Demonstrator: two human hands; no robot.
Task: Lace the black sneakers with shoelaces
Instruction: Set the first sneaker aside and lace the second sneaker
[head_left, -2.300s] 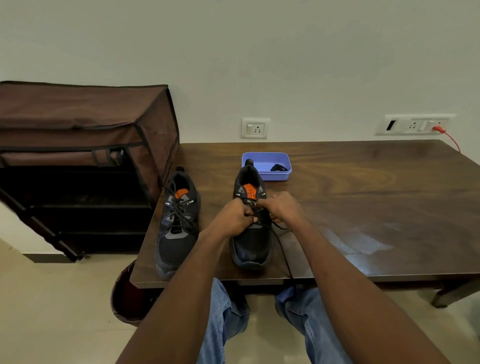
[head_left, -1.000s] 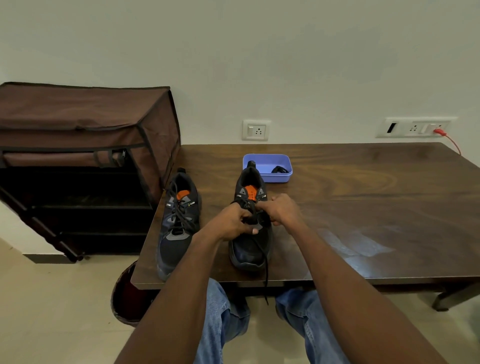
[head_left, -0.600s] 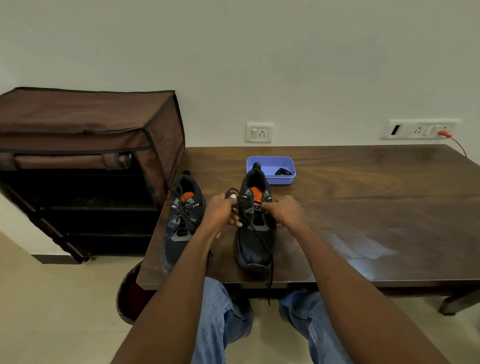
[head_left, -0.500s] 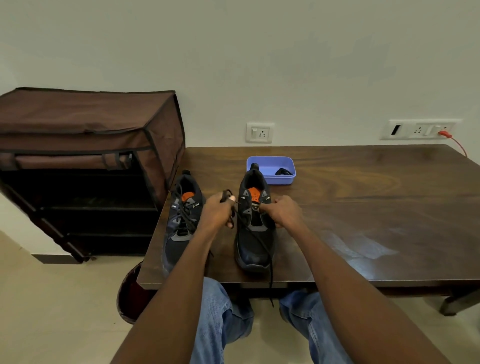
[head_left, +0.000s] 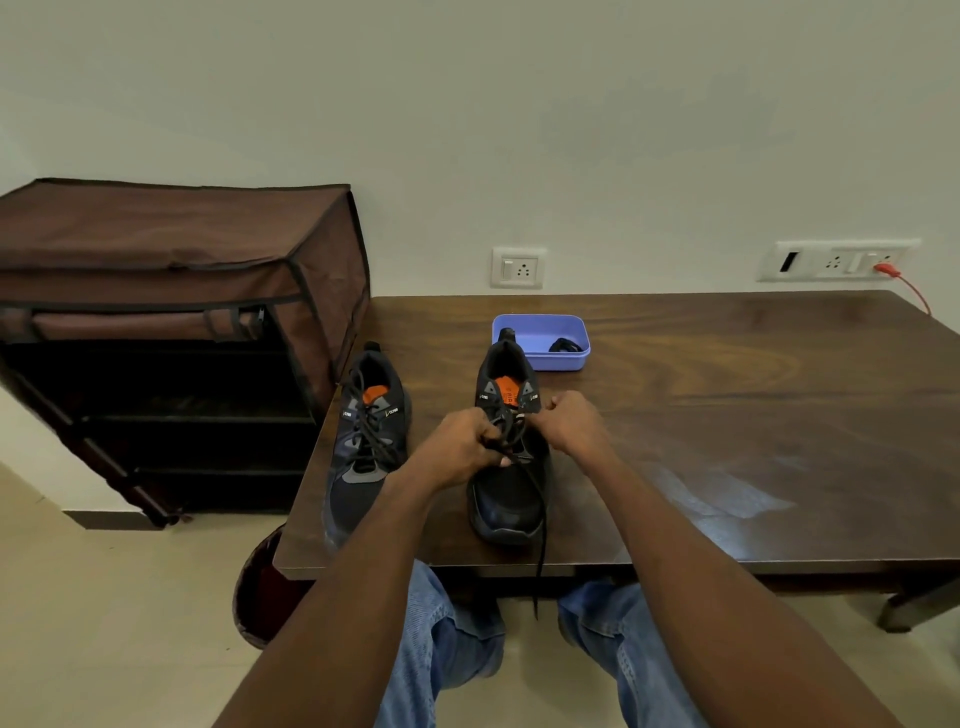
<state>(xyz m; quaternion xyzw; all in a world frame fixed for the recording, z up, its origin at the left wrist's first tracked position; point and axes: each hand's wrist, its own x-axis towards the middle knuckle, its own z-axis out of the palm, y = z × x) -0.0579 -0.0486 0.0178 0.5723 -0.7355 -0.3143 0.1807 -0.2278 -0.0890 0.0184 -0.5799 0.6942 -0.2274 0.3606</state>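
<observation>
Two black sneakers with orange tongue tabs stand on the dark wooden table (head_left: 727, 415), toes toward me. The left sneaker (head_left: 363, 447) is laced, its lace ends lying loose. Both hands are at the eyelets of the right sneaker (head_left: 506, 499). My left hand (head_left: 457, 449) pinches the black shoelace (head_left: 540, 545) at the sneaker's left side. My right hand (head_left: 571, 421) is curled at the right eyelets, pinching the lace there. One lace end runs over the toe and hangs off the table's front edge.
A lilac plastic tray (head_left: 540, 340) with a small black item stands behind the right sneaker. A brown fabric shoe rack (head_left: 176, 312) stands left of the table. Wall sockets (head_left: 517, 267) sit above the table, one with a red cable (head_left: 909, 291). My knees are under the front edge.
My left hand had pulled the lace out to the left of the sneaker; now it is back against the eyelets, close to my right hand. The hanging lace end stays over the toe.
</observation>
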